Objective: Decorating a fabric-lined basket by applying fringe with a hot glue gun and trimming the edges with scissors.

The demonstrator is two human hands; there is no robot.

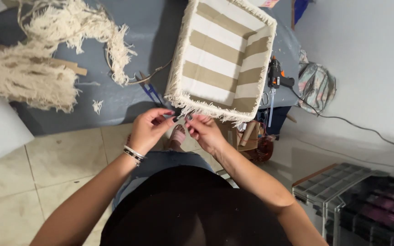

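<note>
The basket (222, 57) sits in the upper middle of the frame on a grey-blue desk (115, 98). It is a rectangular box lined with beige-and-white striped cloth, open side toward the camera, with cream fringe (197, 105) glued along its rim. Its long axis runs from the lower left corner near the hands up toward the top right of the frame, slightly tilted clockwise; the near short edge overhangs or meets the desk's front edge.

Judging by looks, the basket is light and fairly stiff in its walls, while the lining is soft and the fringe limp and easily pulled loose. The firm rim corners or the side walls would be the safest hold; the fringe itself would not bear any pull.

Both hands meet just below the near edge, at the middle of the frame. The left hand (149, 127), with bracelets at the wrist, and the right hand (204, 132) each have fingertips pressed together, pinching something small between them, probably a strand of the fringe; it is too small to tell.

Blue scissors (152, 94) lie just left of the basket. A glue gun (275, 77) lies against its right side. A heap of cream fringe cord (28, 73) fills the upper left. A clear plastic organiser (365, 196) stands at the lower right, on the floor.
</note>
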